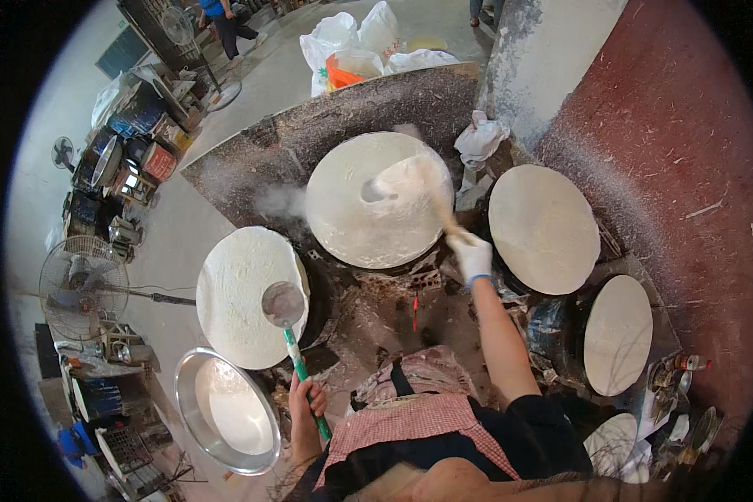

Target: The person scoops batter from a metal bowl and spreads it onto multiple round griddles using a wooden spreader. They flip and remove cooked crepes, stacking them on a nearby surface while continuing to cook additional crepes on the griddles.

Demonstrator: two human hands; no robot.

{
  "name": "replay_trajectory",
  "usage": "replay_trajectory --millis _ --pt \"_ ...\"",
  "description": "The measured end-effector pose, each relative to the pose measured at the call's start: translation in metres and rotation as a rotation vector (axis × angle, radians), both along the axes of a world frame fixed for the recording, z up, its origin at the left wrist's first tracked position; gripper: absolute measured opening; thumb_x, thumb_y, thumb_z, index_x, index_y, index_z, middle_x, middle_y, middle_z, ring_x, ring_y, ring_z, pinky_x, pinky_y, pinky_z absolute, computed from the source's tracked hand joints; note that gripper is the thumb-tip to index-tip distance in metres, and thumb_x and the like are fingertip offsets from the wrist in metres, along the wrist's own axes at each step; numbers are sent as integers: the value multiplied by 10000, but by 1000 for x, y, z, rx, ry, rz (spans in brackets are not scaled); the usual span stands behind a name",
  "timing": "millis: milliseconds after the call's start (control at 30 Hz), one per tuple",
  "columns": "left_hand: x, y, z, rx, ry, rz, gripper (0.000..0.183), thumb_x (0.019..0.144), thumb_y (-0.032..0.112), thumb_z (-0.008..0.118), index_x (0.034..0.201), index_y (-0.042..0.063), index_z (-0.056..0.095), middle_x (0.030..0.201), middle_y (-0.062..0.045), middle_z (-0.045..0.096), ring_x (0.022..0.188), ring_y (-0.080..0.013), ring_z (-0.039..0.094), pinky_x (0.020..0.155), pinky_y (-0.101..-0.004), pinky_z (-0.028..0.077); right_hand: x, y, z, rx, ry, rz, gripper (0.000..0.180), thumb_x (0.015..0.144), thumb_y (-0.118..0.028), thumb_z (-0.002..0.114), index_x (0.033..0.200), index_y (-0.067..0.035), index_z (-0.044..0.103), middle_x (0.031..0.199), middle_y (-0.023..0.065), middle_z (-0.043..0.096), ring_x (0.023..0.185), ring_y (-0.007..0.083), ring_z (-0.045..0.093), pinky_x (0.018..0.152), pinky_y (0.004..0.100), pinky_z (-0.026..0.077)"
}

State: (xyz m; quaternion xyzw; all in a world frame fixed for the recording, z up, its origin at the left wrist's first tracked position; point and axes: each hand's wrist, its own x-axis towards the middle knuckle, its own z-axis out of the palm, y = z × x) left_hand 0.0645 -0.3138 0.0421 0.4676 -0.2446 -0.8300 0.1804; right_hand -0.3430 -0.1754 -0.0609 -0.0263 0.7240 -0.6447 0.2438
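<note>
A green-handled ladle (293, 356) is in my bare left hand (307, 398), its round metal head over the edge of the left griddle (241, 295), which a pale layer covers. Beside that hand stands a wide metal basin (185, 408) of whitish batter (235, 408). My right hand (474, 254), in a white glove, grips the wooden handle of a spreading tool (448, 216). The tool's far end is blurred above the middle griddle (351, 226), where pale batter lies with a small darker patch near the centre. Steam drifts at this griddle's left side.
To the right are more white-covered griddles (543, 229) (618, 336). A dusty board (345, 113) stands behind the middle one, with white sacks (351, 37) beyond. A pedestal fan (85, 288) is at left. A crumpled white bag (482, 139) sits near the wall. A person (223, 22) is in the background.
</note>
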Motion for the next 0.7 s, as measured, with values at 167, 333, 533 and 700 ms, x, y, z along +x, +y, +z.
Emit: replay_trajectory --millis 167,333,533,700 --pt "22 -12 -10 39 9 -18 433 902 103 400 1313 207 317 560 -9 332 347 -95 300 282 -236 258 65 -20 -39 -67 -10 1 256 747 -79 662 993 -8 652 942 74 655 831 117 586 772 245 459" --pt "28 -11 -6 70 115 13 422 905 97 389 1307 209 327 562 -4 329 342 -89 283 282 -245 258 51 1 -12 -54 -101 -47 212 768 -97 656 974 -50 669 872 90 666 787 117 599 730 257 474" --pt "15 -11 -11 109 0 42 410 908 91 359 1303 197 332 551 3 311 343 -84 281 284 -236 252 93 -10 -30 -61 -132 38 277 737 -62 690 1004 -4 644 929 75 648 819 116 580 765 255 464" --pt "3 -8 -3 102 -93 19 433 888 104 374 1301 226 336 551 -5 325 344 -79 287 283 -221 256 23 16 -32 105 243 5 287 777 -158 639 1031 -24 632 956 126 646 834 172 610 770 290 471"
